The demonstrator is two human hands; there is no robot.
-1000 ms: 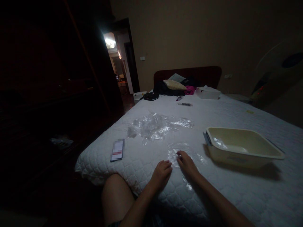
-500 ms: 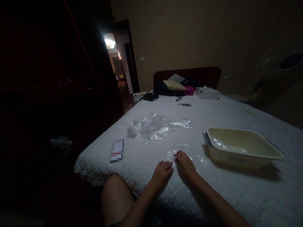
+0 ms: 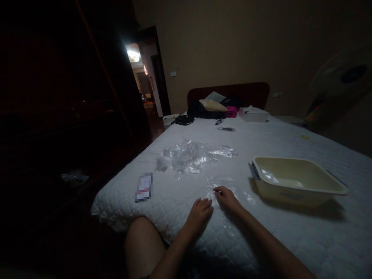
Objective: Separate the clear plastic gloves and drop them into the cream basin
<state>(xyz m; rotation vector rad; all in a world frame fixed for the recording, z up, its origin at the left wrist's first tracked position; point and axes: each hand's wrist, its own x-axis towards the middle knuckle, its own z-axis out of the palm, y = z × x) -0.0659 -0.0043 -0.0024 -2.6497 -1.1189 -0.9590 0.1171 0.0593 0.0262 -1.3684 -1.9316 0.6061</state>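
Observation:
A clear plastic bag (image 3: 221,181) lies flat on the white quilted bed, close in front of me. Over its left part is my right hand (image 3: 227,198), with thumb and fingertips drawn close together on the thin film. To the left of that, my left hand (image 3: 200,212) rests low over the bedding, palm down, fingers slightly bent and a little apart; nothing shows in them. Farther off, a loose heap of crumpled clear plastic bags (image 3: 188,155) is spread over the bed. A cream plastic bin (image 3: 299,193) with grey handles stands right of my hands.
A phone-like object (image 3: 144,187), blurred out, lies near the bed's left edge. Toward the headboard (image 3: 247,89) are a packaged pen-like item (image 3: 226,129), a black bag (image 3: 185,119), piled clothes and a white box (image 3: 254,115). A fan (image 3: 337,77) stands at the right.
My right hand has shifted very slightly, its fingers a little lower over the plastic. My left hand and the things on the bed look nearly the same; the view has tilted slightly.

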